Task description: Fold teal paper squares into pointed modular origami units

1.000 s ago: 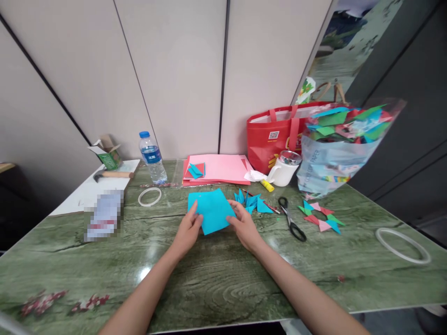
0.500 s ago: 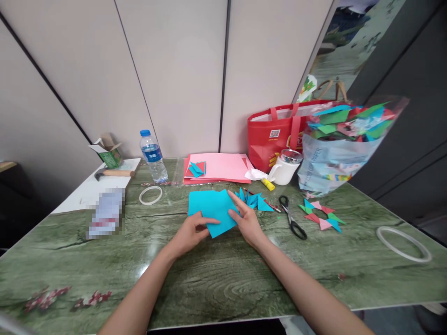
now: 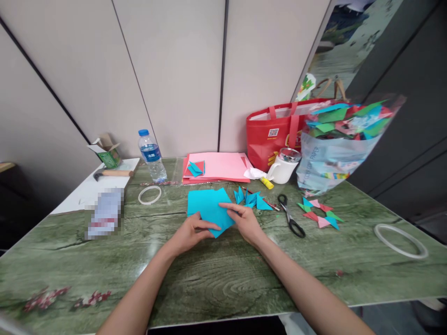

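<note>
Blue paper (image 3: 206,204) lies in front of me near the middle of the table, with a corner pointing down toward me. My left hand (image 3: 191,231) grips its lower left edge between thumb and fingers. On the right edge, my right hand (image 3: 244,221) is closed on the sheet, its index finger lying across the top. Just beyond that hand are several folded blue paper pieces (image 3: 252,199), beside a thin red stick (image 3: 268,202). Further right come black-handled scissors (image 3: 290,216) and a ring of folded coloured paper (image 3: 321,214).
Pink and red sheets (image 3: 220,165) lie at the back, near a water bottle (image 3: 152,156). A white mug (image 3: 283,167), red bag (image 3: 261,139) and bag of folded paper (image 3: 324,163) stand back right. White rings (image 3: 150,195) lie at both sides. A hammer (image 3: 113,173) is left.
My right index finger has moved down and left from the paper's top edge onto its middle. The paper's lower corner has shifted slightly right.
</note>
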`<move>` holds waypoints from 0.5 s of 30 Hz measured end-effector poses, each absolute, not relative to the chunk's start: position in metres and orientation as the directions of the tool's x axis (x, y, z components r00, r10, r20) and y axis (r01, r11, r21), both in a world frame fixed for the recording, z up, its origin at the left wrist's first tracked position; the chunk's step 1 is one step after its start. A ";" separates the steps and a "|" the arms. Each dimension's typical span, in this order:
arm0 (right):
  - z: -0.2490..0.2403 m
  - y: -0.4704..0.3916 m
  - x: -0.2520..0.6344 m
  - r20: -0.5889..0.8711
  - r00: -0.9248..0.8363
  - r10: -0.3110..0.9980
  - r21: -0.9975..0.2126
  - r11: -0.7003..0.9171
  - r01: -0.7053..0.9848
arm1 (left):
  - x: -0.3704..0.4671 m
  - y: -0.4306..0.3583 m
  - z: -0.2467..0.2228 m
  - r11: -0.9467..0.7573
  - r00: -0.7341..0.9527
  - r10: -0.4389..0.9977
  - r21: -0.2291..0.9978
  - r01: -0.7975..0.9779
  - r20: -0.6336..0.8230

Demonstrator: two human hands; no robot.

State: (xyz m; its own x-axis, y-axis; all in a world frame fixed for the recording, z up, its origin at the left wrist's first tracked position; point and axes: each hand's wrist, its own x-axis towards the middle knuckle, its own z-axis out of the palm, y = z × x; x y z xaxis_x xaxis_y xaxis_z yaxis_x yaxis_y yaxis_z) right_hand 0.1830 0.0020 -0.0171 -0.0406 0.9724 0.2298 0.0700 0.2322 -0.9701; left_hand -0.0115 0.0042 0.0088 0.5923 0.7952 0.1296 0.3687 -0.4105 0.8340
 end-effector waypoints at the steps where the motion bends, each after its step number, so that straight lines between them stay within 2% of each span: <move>1: -0.017 0.002 0.183 0.229 -0.051 0.972 -0.970 0.232 0.075 | -0.012 0.004 0.009 -0.415 0.602 0.789 0.829 0.375 0.122; 6: -0.015 0.001 0.184 0.243 -0.071 0.967 -0.961 0.250 0.117 | -0.012 0.004 0.009 -0.418 0.562 0.817 0.803 0.424 0.128; 9: -0.012 0.000 0.184 0.262 -0.079 0.962 -0.954 0.270 0.126 | -0.008 0.004 0.010 -0.355 0.436 0.885 0.844 0.403 0.164; 12: -0.007 -0.005 0.180 0.249 -0.116 0.962 -0.948 0.266 0.175 | -0.003 0.003 0.011 -0.192 0.250 0.960 0.950 0.246 0.129; 15: -0.003 -0.011 0.175 0.262 -0.108 0.959 -0.926 0.282 0.252 | 0.003 0.001 0.011 -0.088 0.166 0.983 0.996 0.025 0.083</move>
